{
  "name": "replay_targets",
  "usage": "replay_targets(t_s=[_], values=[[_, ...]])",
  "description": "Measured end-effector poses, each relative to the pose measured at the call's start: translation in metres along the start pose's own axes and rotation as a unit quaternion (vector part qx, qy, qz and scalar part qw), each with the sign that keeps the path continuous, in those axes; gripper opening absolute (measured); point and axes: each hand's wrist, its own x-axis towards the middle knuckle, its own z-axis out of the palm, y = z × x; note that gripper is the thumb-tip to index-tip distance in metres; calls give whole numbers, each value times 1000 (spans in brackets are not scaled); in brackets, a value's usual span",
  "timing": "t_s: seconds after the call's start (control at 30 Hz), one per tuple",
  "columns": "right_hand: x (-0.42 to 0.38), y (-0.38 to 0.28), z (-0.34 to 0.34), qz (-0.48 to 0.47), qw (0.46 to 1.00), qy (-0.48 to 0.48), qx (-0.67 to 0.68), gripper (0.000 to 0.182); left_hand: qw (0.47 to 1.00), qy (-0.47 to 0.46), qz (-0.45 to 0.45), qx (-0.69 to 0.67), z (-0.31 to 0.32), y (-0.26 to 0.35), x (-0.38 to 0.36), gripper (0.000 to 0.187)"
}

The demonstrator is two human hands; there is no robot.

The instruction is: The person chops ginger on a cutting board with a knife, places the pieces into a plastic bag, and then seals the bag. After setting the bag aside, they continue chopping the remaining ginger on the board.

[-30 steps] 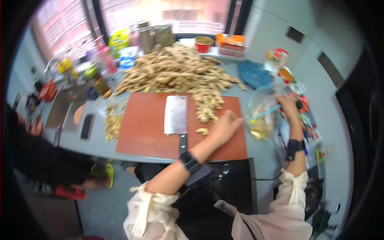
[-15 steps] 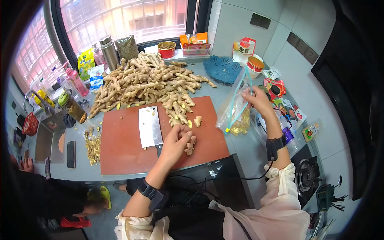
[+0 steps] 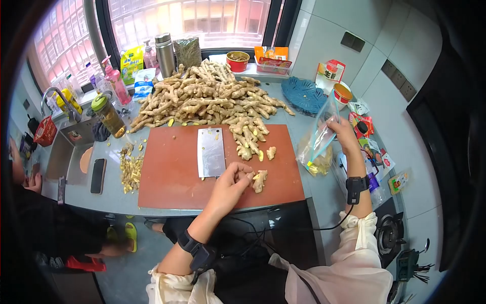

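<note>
My right hand (image 3: 342, 133) is closed on the rim of a clear zip bag (image 3: 320, 144) with a blue seal strip. Yellowish slices lie in the bag's bottom. Over the brown cutting board (image 3: 172, 187), the fingers of my left hand (image 3: 230, 186) are pinched together; what they hold, if anything, is hidden. Right beside those fingertips sits a ginger piece (image 3: 260, 181). A cleaver (image 3: 210, 152) lies flat on the board, its handle behind my left hand. Further up are a small ginger piece (image 3: 271, 153) and several ginger roots (image 3: 248, 136).
A large ginger pile (image 3: 202, 96) covers the counter behind the board. Ginger slices (image 3: 130, 169) and a phone (image 3: 98, 176) lie left of it, near the sink (image 3: 71, 152). A blue dish (image 3: 304, 95) stands back right. Another person's hand (image 3: 34, 182) shows far left.
The view has turned left, shifting the scene rightward. My left hand has drawn slightly left of the ginger piece, which shows more fully. My right hand keeps hold of the bag.
</note>
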Motion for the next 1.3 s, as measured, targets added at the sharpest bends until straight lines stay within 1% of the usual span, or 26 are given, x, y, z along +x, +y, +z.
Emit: replay_targets(t_s=[0.07,0.17,0.2,0.27,0.33,0.37,0.4,0.43,0.47,0.5,0.53,0.57,0.6,0.67,0.7,0.73,0.8,0.87,0.93,1.0,1.03,1.1,1.13,1.2,1.23,1.3], values=[[-3,-10,3,-33,999,21,25,13,1000,15,3,-14,1,0,-2,18],[3,-7,-1,-47,999,20,17,8,999,13,3,-29,-2,-11,-4,19],[1,-14,-1,-49,999,17,16,8,1000,9,4,-15,-6,-15,-5,19],[-2,-32,-3,-100,994,19,32,12,1000,12,7,-1,-16,-19,-6,20],[1,-46,-7,-108,993,34,34,16,998,49,18,-23,-32,-13,-2,21],[5,-48,-13,-123,991,54,5,15,999,46,-5,-4,-48,-8,0,21],[9,-47,-18,-138,987,74,-23,13,995,90,16,-39,-57,-3,-1,20],[14,-44,-22,-132,986,88,-44,19,989,133,9,-57,-69,1,0,20],[15,-40,-23,-135,987,82,-40,19,981,177,2,-76,-81,5,1,19],[11,-38,-22,-150,971,130,-136,26,980,184,2,-75,-95,6,1,19],[7,-36,-19,-166,942,179,-229,34,968,232,9,-99,-110,4,3,19],[-1,-40,-13,-225,913,197,-276,44,952,278,18,-124,-123,1,4,18],[-10,-45,-7,-228,914,194,-275,44,951,282,19,-124,-136,-3,5,18],[-45,-78,22,-312,858,302,-276,44,919,350,40,-174,-159,-11,6,18],[-57,-88,32,-376,817,329,-288,37,920,350,39,-173,-168,-17,7,18],[-67,-92,42,-374,818,329,-288,37,911,373,45,-171,-175,-23,6,17],[-85,-97,63,-436,811,262,-289,29,902,395,49,-168,-181,-36,6,17],[-93,-89,95,-343,917,98,-177,20,898,414,63,-131,-183,-48,2,16],[-86,-77,125,-314,937,-13,-154,18,901,414,65,-114,-179,-54,-3,15],[-75,-65,156,-275,950,-42,-140,17,903,413,69,-97,-176,-58,-7,15],[-68,-60,170,-275,950,-43,-139,17,905,408,69,-97,-175,-58,-10,15],[-53,-53,193,-254,941,-63,-213,22,907,404,72,-96,-175,-56,-14,16],[-45,-49,206,-255,941,-63,-211,22,909,398,75,-97,-175,-55,-16,16],[-31,-40,228,-324,904,-19,-277,32,911,393,81,-98,-174,-51,-21,16],[-25,-37,238,-329,892,-6,-309,39,913,388,86,-89,-173,-47,-23,16],[-20,-36,251,-320,888,-8,-329,40,915,386,92,-77,-168,-42,-28,16]])
